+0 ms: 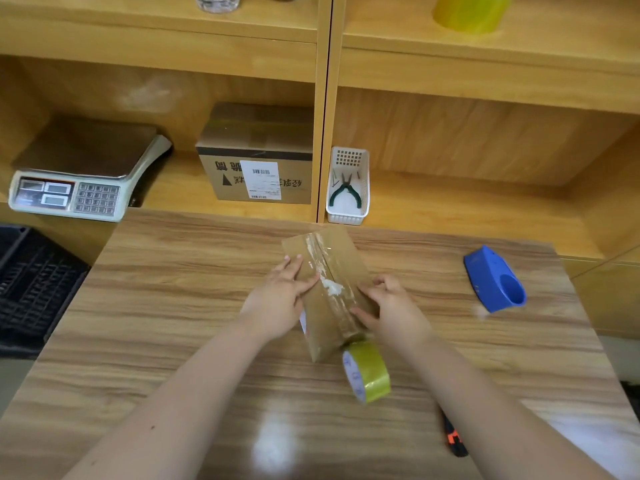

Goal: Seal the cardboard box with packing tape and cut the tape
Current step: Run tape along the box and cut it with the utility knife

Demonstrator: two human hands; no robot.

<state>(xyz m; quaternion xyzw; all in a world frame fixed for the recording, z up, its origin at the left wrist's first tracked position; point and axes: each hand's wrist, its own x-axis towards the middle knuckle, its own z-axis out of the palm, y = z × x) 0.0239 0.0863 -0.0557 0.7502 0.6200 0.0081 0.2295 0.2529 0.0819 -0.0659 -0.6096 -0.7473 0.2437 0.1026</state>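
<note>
A small flat cardboard box [341, 258] lies slantwise in the middle of the wooden table [173, 323]. A strip of clear tape runs along its centre seam, wrinkled and whitish in places. My left hand [280, 299] lies flat on the box's left side, fingers spread. My right hand [388, 308] presses its fingertips on the box's right side beside the tape. A yellowish roll of packing tape [369, 372] stands on edge at the box's near end, and its tape still runs onto the box. A black and orange utility knife [455, 439] lies near my right forearm.
A blue tape dispenser [495, 280] rests on the table at the right. On the shelf behind stand a weighing scale [83, 174], a labelled carton [258, 157] and a white basket [348, 218] holding pliers. A black crate [31, 289] sits at the left.
</note>
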